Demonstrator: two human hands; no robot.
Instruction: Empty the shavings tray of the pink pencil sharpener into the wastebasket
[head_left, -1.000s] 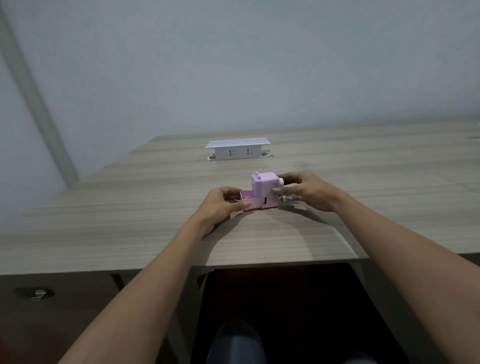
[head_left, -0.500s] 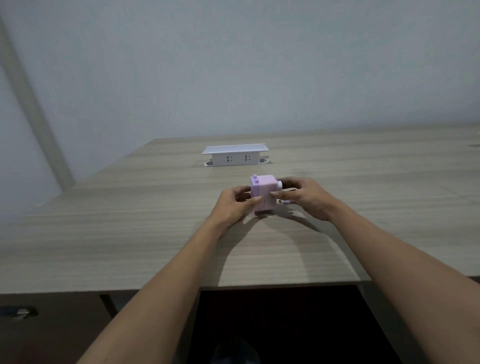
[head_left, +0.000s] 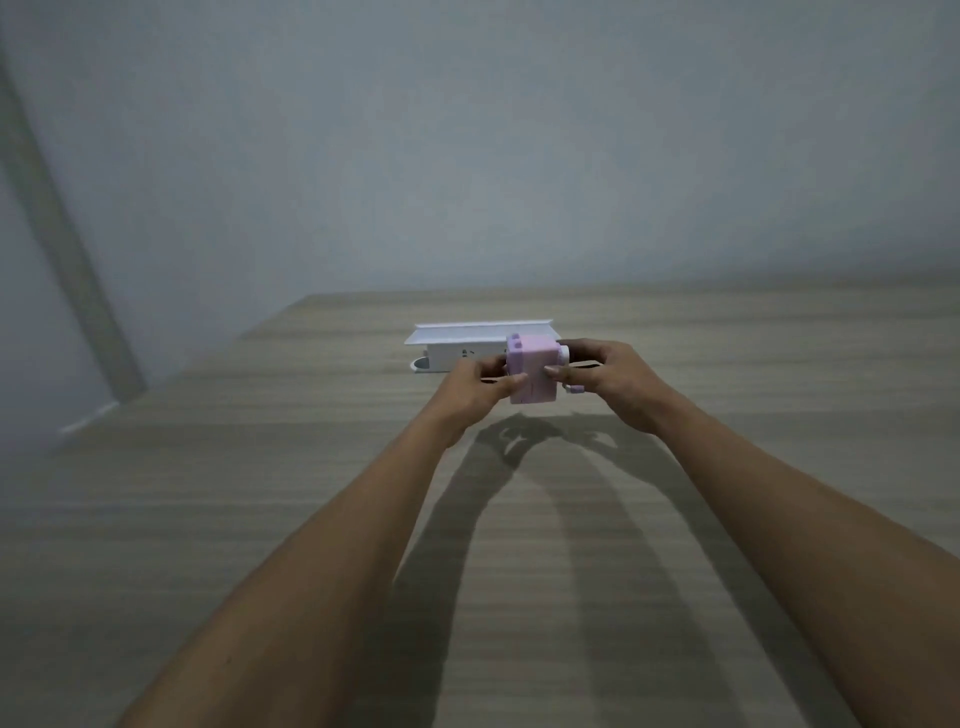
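Hovering above the table (head_left: 260, 519), the pink pencil sharpener (head_left: 532, 375) is gripped from both sides by the left hand (head_left: 475, 387) and right hand (head_left: 610, 379); a white power strip (head_left: 457, 351) is seen behind.

The pencil sharpener (head_left: 532, 375) sits between both hands, above the table (head_left: 260, 519), before the socket box (head_left: 457, 347).

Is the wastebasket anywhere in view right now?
No, only the table, a white power strip and the sharpener between both hands show.
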